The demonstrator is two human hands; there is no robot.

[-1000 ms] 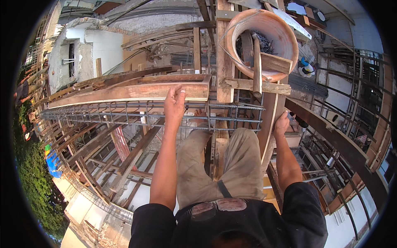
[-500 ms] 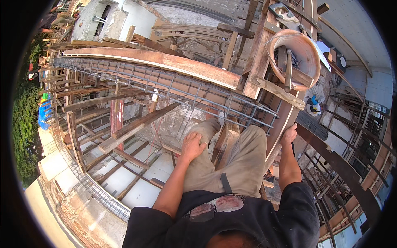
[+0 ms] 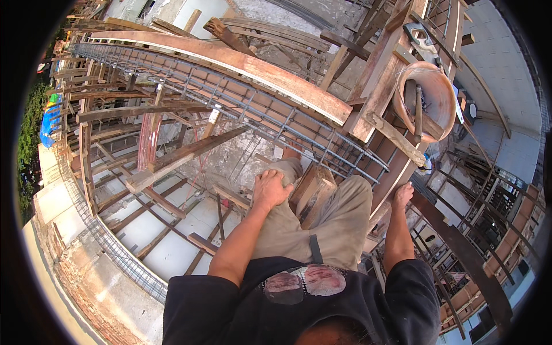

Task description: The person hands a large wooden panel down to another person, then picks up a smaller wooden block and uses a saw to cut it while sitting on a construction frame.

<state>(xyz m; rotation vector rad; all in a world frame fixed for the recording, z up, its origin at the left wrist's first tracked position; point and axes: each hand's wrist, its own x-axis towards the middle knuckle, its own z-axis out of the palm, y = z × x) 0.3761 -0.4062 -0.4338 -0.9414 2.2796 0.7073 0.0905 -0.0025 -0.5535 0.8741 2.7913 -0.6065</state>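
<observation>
My left hand lies over my bent left knee with its fingers spread, holding no object. On the other side, my right hand is closed against the outer edge of a wooden formwork board, its fingers curled and partly hidden. In front of my knees a steel rebar cage runs from the far left to the right beside a long plank. A timber post stands between my legs.
A round orange-brown bucket with a wooden-handled tool and wood pieces sits on the right formwork. Behind it lies a handsaw. Crossbeams span an open drop at left; dark timbers stretch below right.
The view has shifted, so the bucket and rebar cage appear farther right. My left hand stays on the knee, and my right hand remains at the board's edge.
</observation>
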